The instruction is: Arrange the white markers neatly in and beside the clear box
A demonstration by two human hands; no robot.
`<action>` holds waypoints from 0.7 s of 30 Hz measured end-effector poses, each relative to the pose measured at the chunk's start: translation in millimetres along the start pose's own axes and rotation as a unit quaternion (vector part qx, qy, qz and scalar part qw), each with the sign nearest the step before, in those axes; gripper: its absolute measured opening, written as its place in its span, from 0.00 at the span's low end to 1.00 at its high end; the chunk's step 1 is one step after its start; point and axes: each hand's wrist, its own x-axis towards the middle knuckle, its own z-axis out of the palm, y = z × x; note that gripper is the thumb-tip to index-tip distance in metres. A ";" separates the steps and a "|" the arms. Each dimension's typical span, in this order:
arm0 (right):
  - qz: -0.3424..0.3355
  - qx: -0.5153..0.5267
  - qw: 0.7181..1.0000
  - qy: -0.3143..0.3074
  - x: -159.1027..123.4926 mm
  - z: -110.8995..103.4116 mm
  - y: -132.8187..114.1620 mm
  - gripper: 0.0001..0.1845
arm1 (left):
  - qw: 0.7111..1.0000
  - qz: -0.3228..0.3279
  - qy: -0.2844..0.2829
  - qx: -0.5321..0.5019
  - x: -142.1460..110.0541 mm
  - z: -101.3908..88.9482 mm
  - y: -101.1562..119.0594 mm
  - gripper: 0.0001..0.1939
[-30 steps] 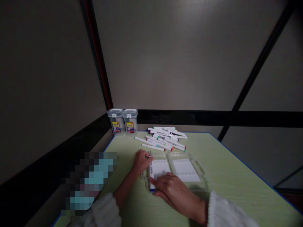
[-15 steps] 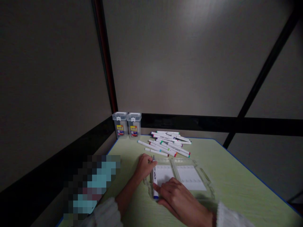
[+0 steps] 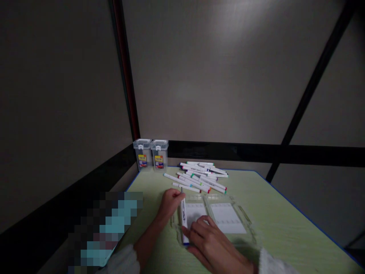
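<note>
Holding a white marker (image 3: 183,217) between both hands, I keep it over the left edge of the clear open case (image 3: 216,219) that lies on the green desk (image 3: 285,228). My left hand (image 3: 170,202) is closed around the marker's far end, at the case's far-left corner. My right hand (image 3: 209,243) rests at the case's near-left corner, its fingers (image 3: 196,228) curled loosely onto the marker's near end, where a blue cap shows. Both halves of the case hold a white sheet. Beyond the case, farther from me, a loose pile of markers (image 3: 199,177) lies on the desk. Left of that pile, two small grey boxes (image 3: 150,155) stand side by side against the wall.
</note>
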 end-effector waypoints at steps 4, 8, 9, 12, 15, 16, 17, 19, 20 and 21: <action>0.009 0.006 1.000 -0.001 -1.2 -2.9 -1.1 0.15 | 0.997 -0.017 -0.017 -0.077 1.1 0.0 1.4 0.11; 0.012 0.009 1.000 -0.005 -1.9 -2.8 0.0 0.16 | 0.991 -0.032 -0.024 -0.124 2.0 -2.5 2.7 0.14; 0.013 0.011 1.000 -0.003 -2.2 -2.3 0.5 0.17 | 0.990 -0.035 -0.026 -0.131 2.0 -3.4 3.3 0.14; 0.016 0.020 1.000 0.007 -3.2 -0.8 2.1 0.20 | 0.988 -0.042 -0.024 -0.147 0.7 -5.5 7.3 0.16; 0.029 0.020 0.999 0.023 -4.1 -1.4 2.4 0.22 | 0.986 -0.037 -0.018 -0.160 -2.1 -6.1 13.4 0.17; 0.037 0.018 0.999 0.030 -4.1 -2.0 2.3 0.22 | 0.985 -0.033 -0.016 -0.166 -3.1 -5.9 15.3 0.17; 0.046 0.017 0.998 0.036 -3.9 -2.7 2.2 0.22 | 0.984 -0.028 -0.013 -0.174 -4.0 -5.5 17.0 0.16; 0.067 0.010 0.997 0.046 -3.3 -3.8 2.5 0.20 | 0.982 -0.021 -0.009 -0.188 -5.8 -4.3 19.7 0.16; 0.079 0.004 0.996 0.050 -2.9 -4.2 3.1 0.19 | 0.981 -0.020 -0.008 -0.193 -6.7 -3.8 20.8 0.16; 0.090 -0.001 0.995 0.051 -2.6 -4.3 4.1 0.19 | 0.980 -0.020 -0.007 -0.196 -7.6 -3.3 21.9 0.17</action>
